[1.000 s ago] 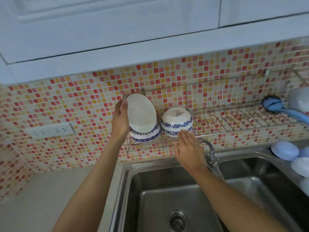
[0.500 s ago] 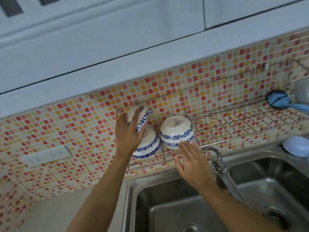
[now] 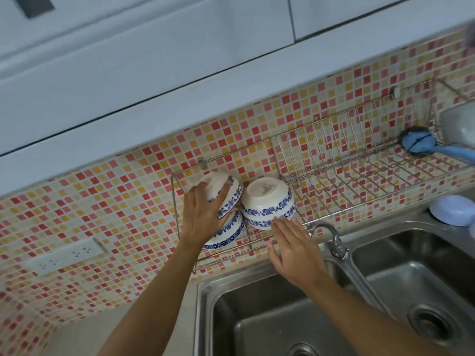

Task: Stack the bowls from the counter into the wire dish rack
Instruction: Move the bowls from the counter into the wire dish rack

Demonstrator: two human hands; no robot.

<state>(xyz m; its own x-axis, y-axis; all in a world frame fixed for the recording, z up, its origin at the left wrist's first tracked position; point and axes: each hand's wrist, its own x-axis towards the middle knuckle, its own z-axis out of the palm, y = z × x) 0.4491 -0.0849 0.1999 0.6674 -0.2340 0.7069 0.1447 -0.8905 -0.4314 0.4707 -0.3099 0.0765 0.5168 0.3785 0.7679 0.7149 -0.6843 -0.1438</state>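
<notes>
A wire dish rack hangs on the tiled wall above the sink. My left hand is shut on a white bowl with a blue flower band, held upside down and tilted on top of another upturned bowl at the rack's left end. To their right sits a stack of upturned bowls of the same pattern. My right hand is flat and open just below that stack, fingertips at the rack's front wire, holding nothing.
A double steel sink with a faucet lies below the rack. A blue dish brush and a pale container rest at the rack's right end. Pale blue lids sit on the right counter. A wall socket is at left.
My left hand has turned its bowl from facing me to upside down and lowered it onto the left bowl in the rack. My right hand has stayed below the right stack.
</notes>
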